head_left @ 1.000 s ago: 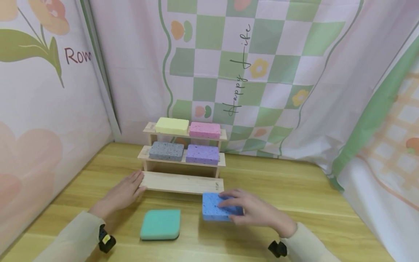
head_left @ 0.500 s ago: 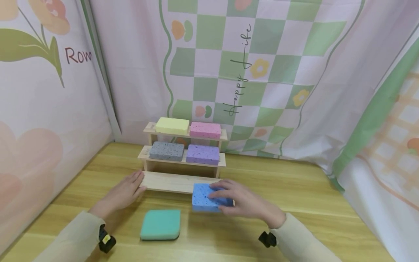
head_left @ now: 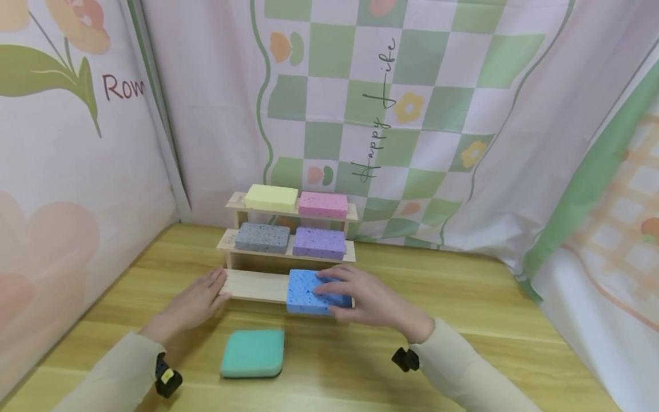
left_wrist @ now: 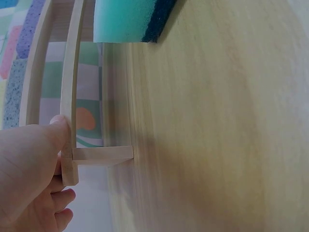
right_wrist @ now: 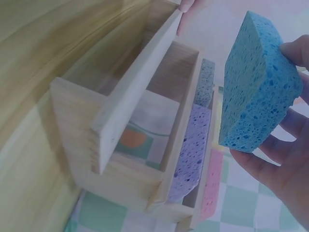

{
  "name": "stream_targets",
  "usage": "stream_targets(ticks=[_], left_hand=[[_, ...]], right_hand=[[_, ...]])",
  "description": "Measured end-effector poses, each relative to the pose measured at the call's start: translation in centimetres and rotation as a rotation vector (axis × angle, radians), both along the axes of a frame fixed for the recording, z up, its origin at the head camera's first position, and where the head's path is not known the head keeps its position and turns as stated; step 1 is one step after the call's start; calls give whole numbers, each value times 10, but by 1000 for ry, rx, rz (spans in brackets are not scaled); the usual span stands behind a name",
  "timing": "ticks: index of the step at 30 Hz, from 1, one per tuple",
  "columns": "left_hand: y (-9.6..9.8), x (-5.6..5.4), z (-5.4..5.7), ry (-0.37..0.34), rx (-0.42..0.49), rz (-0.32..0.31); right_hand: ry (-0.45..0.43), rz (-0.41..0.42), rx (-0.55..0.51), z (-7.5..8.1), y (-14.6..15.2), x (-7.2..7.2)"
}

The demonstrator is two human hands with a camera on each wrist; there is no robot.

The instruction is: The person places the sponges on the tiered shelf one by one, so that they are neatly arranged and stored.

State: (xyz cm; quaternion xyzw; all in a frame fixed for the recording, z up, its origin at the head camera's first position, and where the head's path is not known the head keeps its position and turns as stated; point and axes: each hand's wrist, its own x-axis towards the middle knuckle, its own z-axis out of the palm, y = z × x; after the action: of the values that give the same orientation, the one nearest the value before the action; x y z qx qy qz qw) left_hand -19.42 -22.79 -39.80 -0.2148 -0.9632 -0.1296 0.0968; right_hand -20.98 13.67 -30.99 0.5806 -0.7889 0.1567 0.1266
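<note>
In the head view a wooden three-step shelf stands on the table. My left hand holds the left end of its lowest board; in the left wrist view the thumb lies on the board's front edge and the other fingers reach behind it. My right hand pinches a blue sponge over the right part of that board. Seen from the right wrist, the blue sponge is tilted in the air, apart from the board. A teal sponge with a dark underside lies on the table in front of the shelf.
A grey sponge and a purple sponge sit on the middle step. The top step bears a yellow sponge and a pink sponge. Patterned curtains close off the back and sides of the wooden table.
My right hand has carried the blue sponge left and away from me, from in front of the shelf's right corner to over the lowest board. The left hand has stayed in place.
</note>
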Motion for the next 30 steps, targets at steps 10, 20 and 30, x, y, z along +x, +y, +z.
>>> stream_targets(ticks=[10,20,30], left_hand=[[2,3,3,-8,11,2],[2,2,2,-9,9,9],[3,1,3,-18,4,13]], right_hand=[[55,4,-27,2,-20,-7],[33,-31,-12,1,-42,-13],[-21,-57,29,-1,-66,-18]])
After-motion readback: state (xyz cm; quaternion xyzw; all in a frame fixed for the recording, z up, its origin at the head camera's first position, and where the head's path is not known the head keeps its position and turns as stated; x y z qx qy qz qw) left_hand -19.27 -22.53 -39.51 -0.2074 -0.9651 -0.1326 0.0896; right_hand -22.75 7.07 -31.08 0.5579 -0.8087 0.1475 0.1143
